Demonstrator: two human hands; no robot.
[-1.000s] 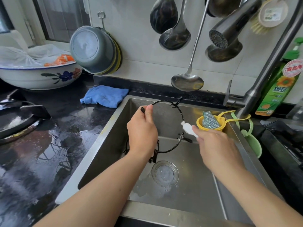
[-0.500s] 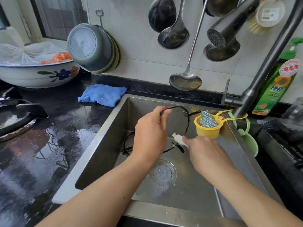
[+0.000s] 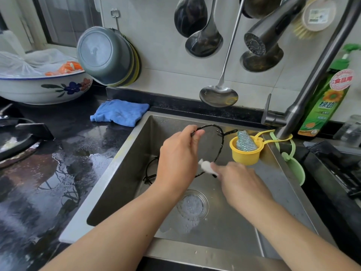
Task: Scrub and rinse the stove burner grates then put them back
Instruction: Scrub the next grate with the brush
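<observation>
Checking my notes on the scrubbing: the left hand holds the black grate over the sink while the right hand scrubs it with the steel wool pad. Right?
Not quite. In the head view the right hand scrubs the grate with a small white brush; the steel wool pad sits in the yellow cup. The left hand does hold the grate over the sink.

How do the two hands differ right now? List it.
The left hand pinches the top of the black burner grate, holding it upright; the right hand grips a small white scrubber against the grate's lower rim. The left looks sharp, the right motion-blurred. Both are bare and over the sink.
</observation>
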